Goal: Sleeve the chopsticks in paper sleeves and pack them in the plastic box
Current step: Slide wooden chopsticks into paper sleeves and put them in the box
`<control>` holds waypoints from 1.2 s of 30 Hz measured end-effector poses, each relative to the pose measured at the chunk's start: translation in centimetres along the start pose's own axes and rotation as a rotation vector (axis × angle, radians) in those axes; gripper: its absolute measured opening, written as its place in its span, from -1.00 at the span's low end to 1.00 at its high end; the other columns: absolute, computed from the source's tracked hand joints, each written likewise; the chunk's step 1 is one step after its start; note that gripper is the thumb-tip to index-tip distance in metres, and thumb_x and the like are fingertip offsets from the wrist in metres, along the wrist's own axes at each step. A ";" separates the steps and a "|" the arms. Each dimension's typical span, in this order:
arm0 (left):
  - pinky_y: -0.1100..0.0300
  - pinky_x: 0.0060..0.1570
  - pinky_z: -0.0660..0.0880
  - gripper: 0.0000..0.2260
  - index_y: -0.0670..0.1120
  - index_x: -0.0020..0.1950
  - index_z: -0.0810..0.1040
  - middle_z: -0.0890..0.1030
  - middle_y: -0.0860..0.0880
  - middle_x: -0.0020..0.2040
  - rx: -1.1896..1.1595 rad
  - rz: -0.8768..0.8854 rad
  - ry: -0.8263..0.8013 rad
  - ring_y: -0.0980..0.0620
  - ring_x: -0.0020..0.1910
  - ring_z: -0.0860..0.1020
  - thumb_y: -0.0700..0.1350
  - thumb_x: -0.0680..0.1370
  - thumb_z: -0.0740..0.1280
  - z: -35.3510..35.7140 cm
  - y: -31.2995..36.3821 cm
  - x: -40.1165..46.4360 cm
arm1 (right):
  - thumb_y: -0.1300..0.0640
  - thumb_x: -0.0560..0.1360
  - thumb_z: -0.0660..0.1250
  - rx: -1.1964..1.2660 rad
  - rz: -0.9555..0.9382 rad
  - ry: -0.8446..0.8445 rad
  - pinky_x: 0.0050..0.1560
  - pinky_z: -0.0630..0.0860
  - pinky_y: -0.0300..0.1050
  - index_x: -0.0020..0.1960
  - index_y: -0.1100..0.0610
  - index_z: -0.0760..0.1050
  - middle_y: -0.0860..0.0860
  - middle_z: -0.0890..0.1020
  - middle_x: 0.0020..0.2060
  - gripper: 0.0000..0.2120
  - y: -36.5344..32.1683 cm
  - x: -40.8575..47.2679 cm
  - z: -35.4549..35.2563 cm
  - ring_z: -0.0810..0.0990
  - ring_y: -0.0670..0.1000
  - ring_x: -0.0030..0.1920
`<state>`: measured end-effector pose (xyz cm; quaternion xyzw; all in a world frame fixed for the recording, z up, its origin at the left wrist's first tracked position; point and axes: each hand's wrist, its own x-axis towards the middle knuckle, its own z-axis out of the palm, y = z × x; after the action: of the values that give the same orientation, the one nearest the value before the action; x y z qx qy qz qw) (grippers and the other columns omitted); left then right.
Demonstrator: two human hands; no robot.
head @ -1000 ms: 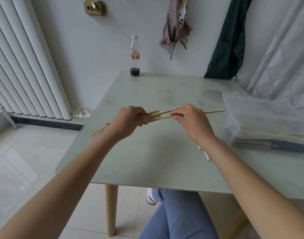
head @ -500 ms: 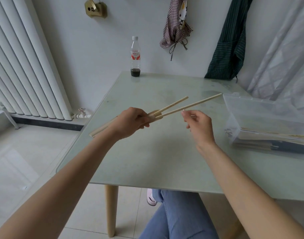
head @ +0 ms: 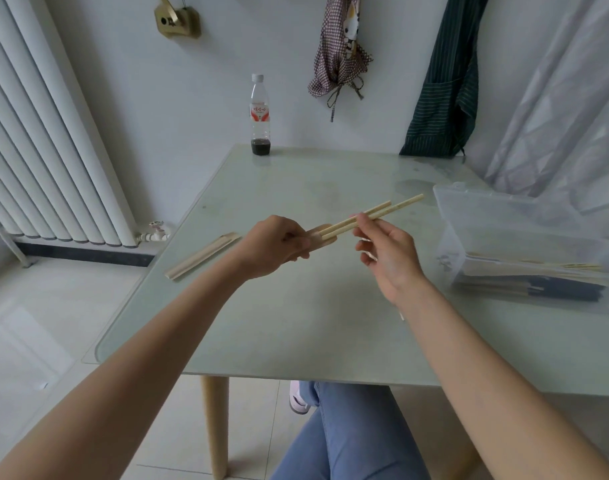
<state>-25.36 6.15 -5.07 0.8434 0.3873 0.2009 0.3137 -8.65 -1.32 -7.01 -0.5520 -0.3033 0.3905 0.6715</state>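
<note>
The left hand (head: 275,245) grips a tan paper sleeve (head: 202,257) above the glass table (head: 296,323), its mouth holding two wooden chopsticks (head: 372,215) that point toward two o'clock. The right hand (head: 388,254) seems to pinch them at thumb and forefinger, though contact is hard to judge. At three o'clock sits the clear plastic box (head: 524,237) with sleeved pairs inside; a bottle (head: 260,116) stands at twelve.

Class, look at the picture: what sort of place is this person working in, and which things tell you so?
Probably a home dining corner. Aprons hang on the wall, a white radiator stands by a glass-topped table, and a curtain hangs at the right.
</note>
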 end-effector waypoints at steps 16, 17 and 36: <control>0.41 -0.23 0.46 -0.83 -0.15 -0.04 0.61 0.64 0.06 -0.20 0.027 0.079 -0.030 0.18 -0.28 0.55 -0.11 0.58 0.26 2.4 4.2 2.4 | 0.13 0.45 0.41 0.106 0.055 0.124 -0.35 0.33 -0.30 -0.20 0.08 0.58 -0.07 0.59 -0.37 -0.93 -2.0 1.3 -4.9 0.42 -0.13 -0.37; 0.42 -0.26 0.45 -0.82 -0.15 -0.04 0.61 0.64 0.06 -0.20 0.044 0.091 -0.031 0.19 -0.28 0.55 -0.10 0.58 0.26 2.8 4.7 2.7 | 0.13 0.45 0.42 0.098 0.060 0.133 -0.34 0.33 -0.30 -0.19 0.09 0.58 -0.07 0.59 -0.37 -0.94 -2.0 1.3 -5.2 0.42 -0.13 -0.37; 0.12 -0.21 0.48 -0.83 -0.19 -0.08 0.60 0.59 -0.06 -0.20 0.297 0.269 -0.222 -0.05 -0.23 0.52 -0.20 0.56 0.23 15.7 19.9 13.2 | 0.18 0.59 0.18 -1.347 -0.283 0.288 0.17 0.43 -0.03 0.27 0.11 0.46 0.06 0.49 0.21 -0.73 -7.6 3.4 -21.9 0.44 0.07 0.21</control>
<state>2.43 0.55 -1.47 0.9413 0.2596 0.0877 0.1973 12.84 -10.10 -4.20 -0.8492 -0.4561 -0.0506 0.2613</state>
